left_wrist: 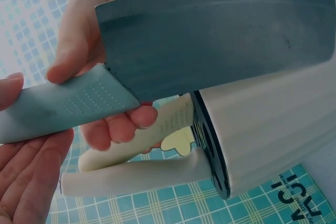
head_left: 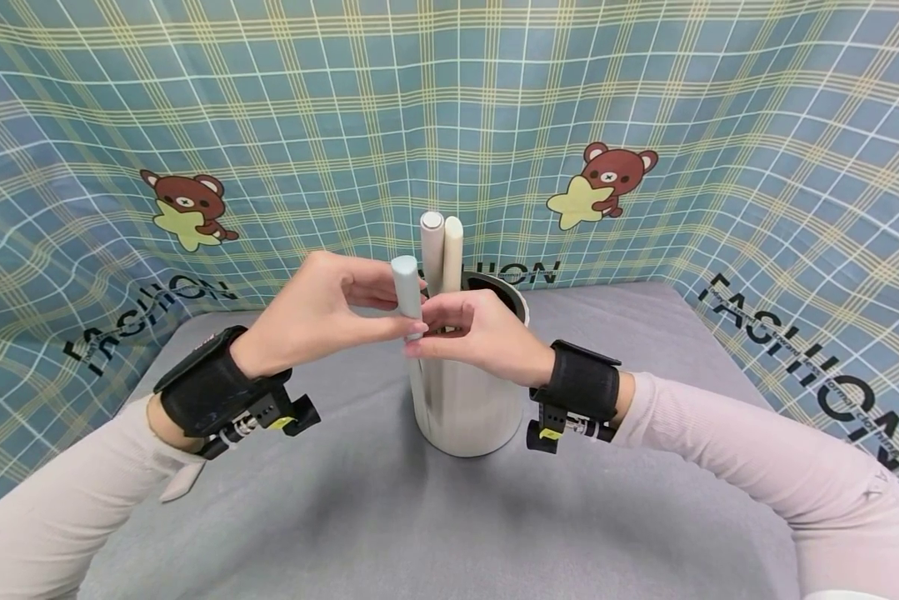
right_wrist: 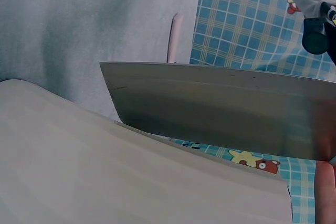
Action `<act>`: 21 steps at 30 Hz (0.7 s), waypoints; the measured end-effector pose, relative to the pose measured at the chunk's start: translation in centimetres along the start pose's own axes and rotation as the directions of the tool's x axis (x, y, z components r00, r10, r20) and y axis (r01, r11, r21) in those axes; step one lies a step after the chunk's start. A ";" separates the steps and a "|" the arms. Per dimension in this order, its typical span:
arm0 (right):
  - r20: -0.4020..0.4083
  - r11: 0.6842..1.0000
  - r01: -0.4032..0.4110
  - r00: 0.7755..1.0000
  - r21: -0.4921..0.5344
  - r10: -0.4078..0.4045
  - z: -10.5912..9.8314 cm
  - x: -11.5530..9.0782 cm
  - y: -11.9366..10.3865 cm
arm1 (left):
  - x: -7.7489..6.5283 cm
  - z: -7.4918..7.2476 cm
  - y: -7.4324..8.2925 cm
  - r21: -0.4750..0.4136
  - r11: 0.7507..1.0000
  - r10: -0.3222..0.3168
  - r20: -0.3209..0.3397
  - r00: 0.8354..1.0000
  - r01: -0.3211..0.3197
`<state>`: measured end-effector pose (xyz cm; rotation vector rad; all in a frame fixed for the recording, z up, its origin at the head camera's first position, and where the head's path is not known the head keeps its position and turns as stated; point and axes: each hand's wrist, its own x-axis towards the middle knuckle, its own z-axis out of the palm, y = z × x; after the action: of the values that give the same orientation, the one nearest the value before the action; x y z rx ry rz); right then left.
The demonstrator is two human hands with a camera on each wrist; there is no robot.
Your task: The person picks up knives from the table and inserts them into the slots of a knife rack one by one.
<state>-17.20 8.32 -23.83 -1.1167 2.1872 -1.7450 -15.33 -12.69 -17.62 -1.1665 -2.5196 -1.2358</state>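
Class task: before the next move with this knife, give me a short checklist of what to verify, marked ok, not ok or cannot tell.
1. Grip: ok; the left hand pinches the pale blue handle.
2. Right hand off the blade: cannot tell; its fingers are close to the blade's base.
3. Holder upright: ok.
4. Blade inside the holder: not ok; it is outside, alongside the wall.
5. Two whitish handles standing in the holder: ok.
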 end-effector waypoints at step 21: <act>0.000 1.000 0.020 1.000 -0.003 -0.020 0.0 -0.3 0.5 | 0.0 0.6 -0.3 -0.049 0.999 -0.006 -0.037 0.999 0.004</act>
<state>-17.20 8.58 -24.35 -1.1431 2.1872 -1.7507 -15.46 -12.36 -18.22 -1.1366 -2.4806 -1.3147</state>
